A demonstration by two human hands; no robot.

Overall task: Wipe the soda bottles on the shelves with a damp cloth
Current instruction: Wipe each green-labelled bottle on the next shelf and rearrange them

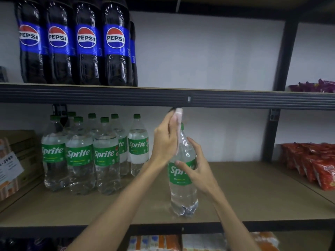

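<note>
White wall is backing a dark metal rack; the brown middle shelf (253, 187) is carrying the goods. One Sprite bottle (183, 192) is standing upright near the shelf's front edge, well apart from the other Sprite bottles (81, 154) grouped at left. The left hand (166, 140) is gripping a pale cloth (178, 120), fingers closed round it, and pressing it on the bottle's neck just below the green cap. The right hand (197, 165) is holding the bottle at the label, fingers (194, 145) spread and curled round it. Pepsi bottles (87, 42) are lining the upper shelf. Red snack bags (315, 163) are lying at right.
</note>
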